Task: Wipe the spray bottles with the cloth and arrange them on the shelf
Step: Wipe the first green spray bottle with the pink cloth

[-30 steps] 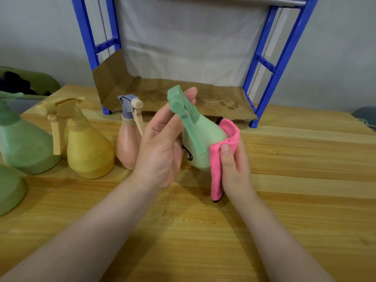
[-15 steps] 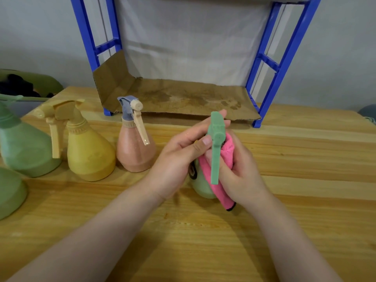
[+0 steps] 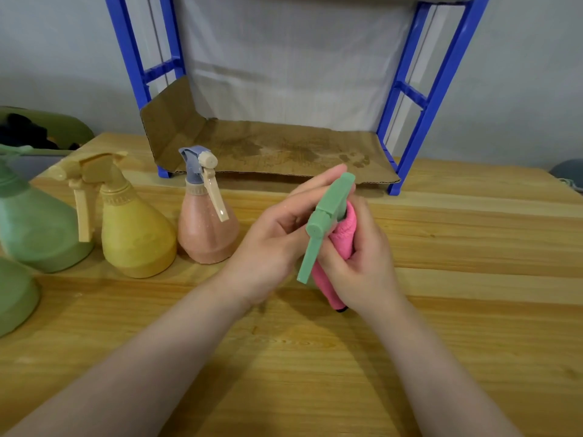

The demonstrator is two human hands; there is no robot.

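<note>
A small green spray bottle (image 3: pixel 325 216) is held over the middle of the wooden table (image 3: pixel 473 310), its trigger head pointing toward me. My left hand (image 3: pixel 274 244) grips the bottle from the left, fingers reaching up to the spray head. My right hand (image 3: pixel 359 263) grips a pink cloth (image 3: pixel 342 238) wrapped round the bottle's neck and body, which are mostly hidden. On the left stand a pink bottle (image 3: pixel 206 228), a yellow bottle (image 3: pixel 132 228) and a large green bottle (image 3: pixel 34 228). The blue shelf (image 3: pixel 419 121), lined with brown cardboard (image 3: pixel 284 149), holds no bottle.
Part of another green bottle (image 3: pixel 12 298) shows at the far left edge. A green object (image 3: pixel 47 127) lies behind the table's left corner. A grey wall and white sheet back the shelf.
The green bottle has tipped so its trigger head points toward me and has come lower. The pink cloth has moved from the bottle's side up around its neck.
</note>
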